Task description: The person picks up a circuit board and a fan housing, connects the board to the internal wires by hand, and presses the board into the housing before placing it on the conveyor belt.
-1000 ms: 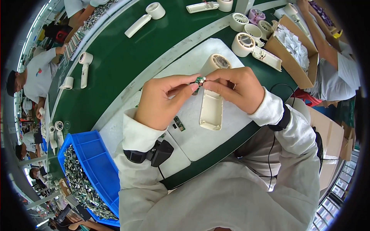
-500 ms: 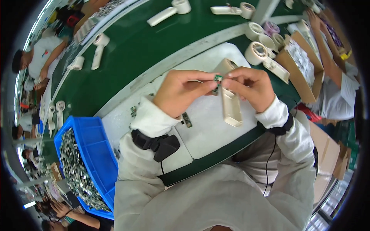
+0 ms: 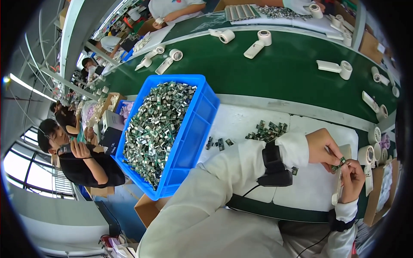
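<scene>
At the right of the white work mat, my left hand (image 3: 322, 148) pinches a small green circuit board (image 3: 342, 160) between thumb and fingertips. My right hand (image 3: 352, 178) is closed around a pale, elongated fan housing (image 3: 337, 193), its fingertips meeting the board's edge. The housing lies tilted under both hands, partly covered by the fingers. Any thin wire between the fingertips is too small to make out. More circuit boards (image 3: 269, 130) are heaped on the mat beyond my left forearm, and several lie loose.
A blue bin (image 3: 205, 112) full of circuit boards stands left of the mat. Beyond, a green conveyor belt (image 3: 297, 64) carries white handheld fans (image 3: 259, 44). Round fan heads (image 3: 365, 155) and a cardboard box (image 3: 382, 193) border the right side. Co-workers sit across and left.
The view has swung left, so my hands now appear farther right and the blue bin is central. Both hands keep their grip, the board still between the fingertips.
</scene>
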Motion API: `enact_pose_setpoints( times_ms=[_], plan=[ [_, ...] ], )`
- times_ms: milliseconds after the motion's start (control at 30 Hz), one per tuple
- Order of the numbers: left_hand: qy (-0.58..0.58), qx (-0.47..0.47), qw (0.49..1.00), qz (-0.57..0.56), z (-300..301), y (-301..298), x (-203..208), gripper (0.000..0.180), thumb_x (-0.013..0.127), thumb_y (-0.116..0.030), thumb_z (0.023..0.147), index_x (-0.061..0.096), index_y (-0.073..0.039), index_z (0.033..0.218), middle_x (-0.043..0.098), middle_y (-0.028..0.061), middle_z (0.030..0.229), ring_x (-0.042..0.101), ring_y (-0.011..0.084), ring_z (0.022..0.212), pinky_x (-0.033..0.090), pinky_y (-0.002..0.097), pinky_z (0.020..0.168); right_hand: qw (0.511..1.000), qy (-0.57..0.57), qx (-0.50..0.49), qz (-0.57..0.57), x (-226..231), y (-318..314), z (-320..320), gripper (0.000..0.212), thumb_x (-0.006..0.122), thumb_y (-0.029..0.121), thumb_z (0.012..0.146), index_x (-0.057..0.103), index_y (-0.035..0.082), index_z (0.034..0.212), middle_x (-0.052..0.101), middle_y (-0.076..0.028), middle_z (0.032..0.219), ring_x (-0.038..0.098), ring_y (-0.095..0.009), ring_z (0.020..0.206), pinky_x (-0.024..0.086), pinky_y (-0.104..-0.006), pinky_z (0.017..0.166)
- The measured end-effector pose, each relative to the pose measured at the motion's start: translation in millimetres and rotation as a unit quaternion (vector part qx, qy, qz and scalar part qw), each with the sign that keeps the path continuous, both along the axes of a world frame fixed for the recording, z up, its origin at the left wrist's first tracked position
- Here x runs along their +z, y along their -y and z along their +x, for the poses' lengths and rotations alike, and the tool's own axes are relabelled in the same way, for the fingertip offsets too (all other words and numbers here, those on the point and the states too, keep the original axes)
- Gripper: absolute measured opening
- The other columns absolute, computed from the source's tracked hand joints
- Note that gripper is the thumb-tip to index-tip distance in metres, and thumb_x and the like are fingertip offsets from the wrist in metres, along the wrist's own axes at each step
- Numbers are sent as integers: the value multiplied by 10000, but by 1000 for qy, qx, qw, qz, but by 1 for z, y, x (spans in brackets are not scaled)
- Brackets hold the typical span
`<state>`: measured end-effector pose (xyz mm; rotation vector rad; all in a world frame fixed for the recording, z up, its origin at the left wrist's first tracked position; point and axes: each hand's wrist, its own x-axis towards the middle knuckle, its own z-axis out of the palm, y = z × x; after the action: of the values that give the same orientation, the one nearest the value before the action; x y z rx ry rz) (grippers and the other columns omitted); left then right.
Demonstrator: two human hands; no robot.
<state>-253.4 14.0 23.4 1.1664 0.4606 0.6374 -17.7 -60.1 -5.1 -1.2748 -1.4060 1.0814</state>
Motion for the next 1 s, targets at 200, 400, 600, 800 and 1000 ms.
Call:
enact_pose_setpoints(
  times_ms=[200, 400, 600, 800, 1000],
  plan=[
    [-40, 14, 994, 96, -5, -10, 15, 193, 680, 22, 861, 690, 124, 1024, 729, 186, 908, 738, 222, 809, 596, 291, 724, 999, 38, -28, 2, 11, -3, -10, 140, 631, 116, 956, 618, 14, 1050, 483, 60, 654, 370, -4, 523, 270, -183, 492],
    [-98, 14, 969, 225, -5, -7, 22, 174, 665, 41, 861, 699, 110, 1017, 736, 166, 912, 738, 213, 819, 587, 281, 733, 993, 109, -43, -5, 28, 1, -16, 153, 637, 143, 952, 623, 12, 1030, 474, 67, 656, 362, -6, 522, 263, -185, 493],
    [-52, 6, 996, 76, -7, 3, 12, 187, 695, -35, 890, 710, 62, 1048, 742, 144, 930, 731, 196, 823, 580, 287, 747, 999, 35, -2, 2, 27, 3, -18, 118, 705, 70, 884, 642, -14, 937, 515, 42, 611, 446, -24, 529, 343, -195, 501],
    [-40, -15, 992, 116, -3, 1, 8, 207, 694, -52, 903, 701, 64, 1074, 737, 150, 949, 724, 192, 833, 580, 291, 749, 999, 31, -21, -4, 24, 5, -17, 110, 710, 63, 880, 648, -7, 938, 519, 40, 613, 455, -27, 535, 349, -194, 505],
    [-24, 62, 991, 119, 2, 7, 6, 243, 660, -29, 921, 661, 77, 1139, 704, 128, 1025, 706, 182, 874, 567, 288, 768, 998, 43, -45, 9, 41, -4, -25, 105, 712, 48, 886, 673, -15, 960, 564, 22, 649, 518, -42, 569, 389, -195, 526]
  ],
)
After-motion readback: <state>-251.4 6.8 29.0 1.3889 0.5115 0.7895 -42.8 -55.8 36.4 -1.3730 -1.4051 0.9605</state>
